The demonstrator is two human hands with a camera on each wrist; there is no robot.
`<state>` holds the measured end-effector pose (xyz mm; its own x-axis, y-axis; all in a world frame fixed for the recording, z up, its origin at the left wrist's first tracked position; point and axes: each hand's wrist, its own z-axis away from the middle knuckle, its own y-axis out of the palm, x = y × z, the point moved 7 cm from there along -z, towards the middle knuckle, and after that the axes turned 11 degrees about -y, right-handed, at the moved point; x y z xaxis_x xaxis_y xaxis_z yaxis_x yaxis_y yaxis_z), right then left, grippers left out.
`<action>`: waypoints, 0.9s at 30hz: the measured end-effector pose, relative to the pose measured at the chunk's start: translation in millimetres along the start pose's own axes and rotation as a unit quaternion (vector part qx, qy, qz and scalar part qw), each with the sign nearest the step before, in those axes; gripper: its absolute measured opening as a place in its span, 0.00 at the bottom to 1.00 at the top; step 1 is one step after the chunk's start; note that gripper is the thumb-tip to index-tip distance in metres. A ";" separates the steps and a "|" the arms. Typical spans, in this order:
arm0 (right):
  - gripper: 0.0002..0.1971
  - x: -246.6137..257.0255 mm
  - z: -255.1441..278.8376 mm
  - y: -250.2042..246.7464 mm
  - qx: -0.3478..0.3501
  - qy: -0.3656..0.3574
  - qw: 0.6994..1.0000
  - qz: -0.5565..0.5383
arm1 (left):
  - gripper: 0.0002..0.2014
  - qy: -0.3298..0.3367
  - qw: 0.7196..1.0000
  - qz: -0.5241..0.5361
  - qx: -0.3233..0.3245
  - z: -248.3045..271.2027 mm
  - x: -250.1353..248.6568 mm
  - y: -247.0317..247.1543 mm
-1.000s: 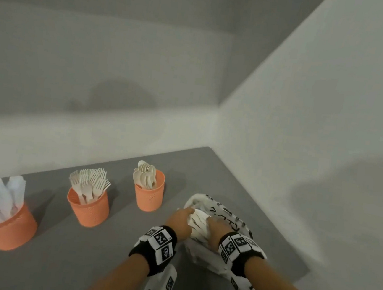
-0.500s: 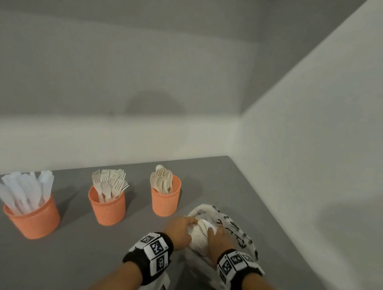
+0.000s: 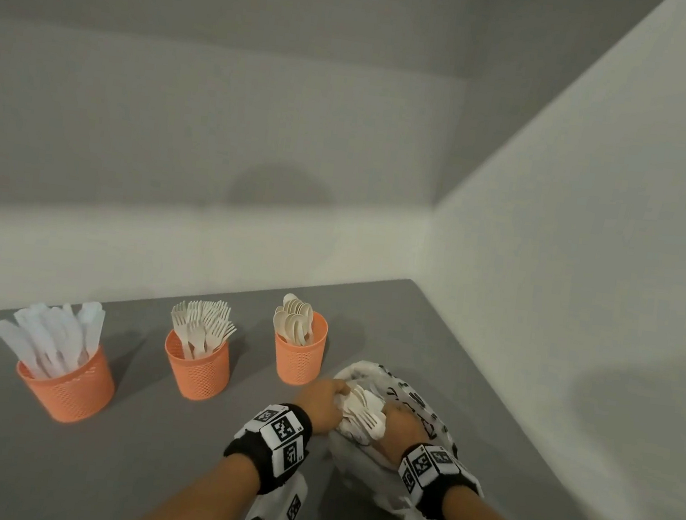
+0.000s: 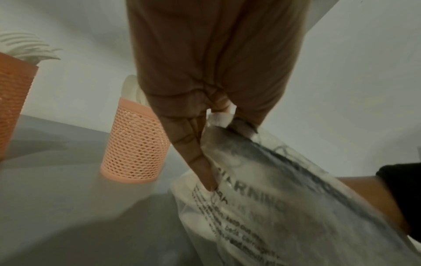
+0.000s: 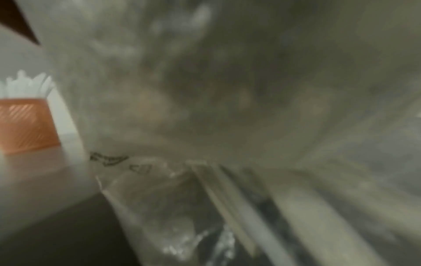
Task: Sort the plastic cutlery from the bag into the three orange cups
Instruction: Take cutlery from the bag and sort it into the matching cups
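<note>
Three orange mesh cups stand in a row: the knife cup point(image 3: 66, 386) at left, the fork cup point(image 3: 197, 365) in the middle, the spoon cup point(image 3: 300, 353) at right. Just right of the spoon cup lies the clear printed bag point(image 3: 415, 400). My left hand point(image 3: 323, 403) pinches the bag's rim point(image 4: 218, 118) between thumb and fingers. My right hand point(image 3: 401, 427) is in the bag's mouth and grips a bundle of cream cutlery point(image 3: 364, 412) with fork tines showing. The right wrist view is blurred plastic, with cutlery handles point(image 5: 227, 207) dimly showing through.
The grey table point(image 3: 140, 450) ends at white walls behind and to the right, and its right edge runs close past the bag. The spoon cup point(image 4: 136, 147) stands a short way left of my left hand. Both wrists wear black bands with marker cubes.
Both hands stay at the bag. The cutlery bundle has come up a little out of the bag's mouth. My head has shifted, so the cups sit further right in view.
</note>
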<state>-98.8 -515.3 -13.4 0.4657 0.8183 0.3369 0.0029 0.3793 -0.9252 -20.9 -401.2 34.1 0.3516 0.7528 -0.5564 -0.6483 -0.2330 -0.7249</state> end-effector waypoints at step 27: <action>0.20 10.8 9.6 3.5 0.029 -0.032 0.991 -0.127 | 0.26 -0.021 0.996 0.072 0.038 -2.0 6.5 14.8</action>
<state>-102.3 -501.0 -11.4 0.3989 0.7182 0.5702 0.0607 0.5998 -0.7979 -26.9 -401.0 19.0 0.2240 0.7404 -0.6337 -0.7402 -0.2938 -0.6048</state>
